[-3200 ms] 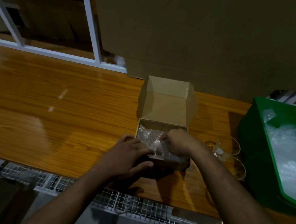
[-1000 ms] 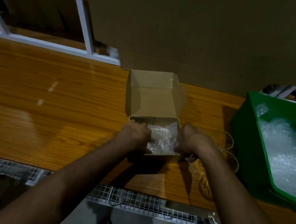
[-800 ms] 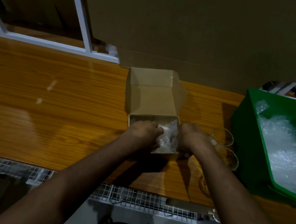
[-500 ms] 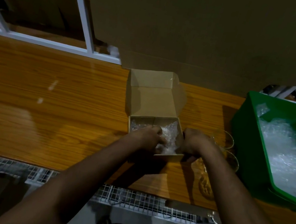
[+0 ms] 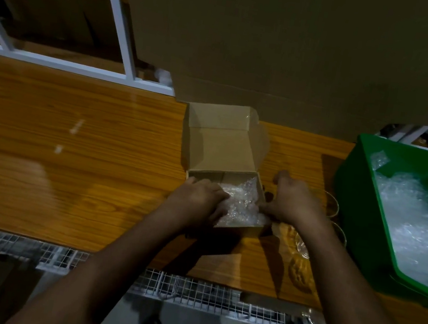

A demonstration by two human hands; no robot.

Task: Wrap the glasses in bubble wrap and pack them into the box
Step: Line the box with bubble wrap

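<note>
A small cardboard box (image 5: 220, 149) stands open on the wooden table, its lid flap raised at the back. Bubble-wrapped glasses (image 5: 242, 202) fill its inside. My left hand (image 5: 198, 198) lies over the left part of the box, fingers pressing on the wrap. My right hand (image 5: 291, 199) rests at the box's right wall, thumb touching the wrap at the near right corner. Unwrapped clear glasses (image 5: 331, 208) stand just right of the box, partly hidden by my right wrist.
A green bin (image 5: 363, 185) with loose bubble wrap (image 5: 416, 224) sits at the right. More glassware (image 5: 300, 265) stands near the table's front edge. A large cardboard sheet (image 5: 281, 46) rises behind the box. White shelf frame (image 5: 117, 23) at back left.
My left hand has slid deeper over the wrap in the box. My right hand has opened out along the box's right side. The box sits in much the same spot.
</note>
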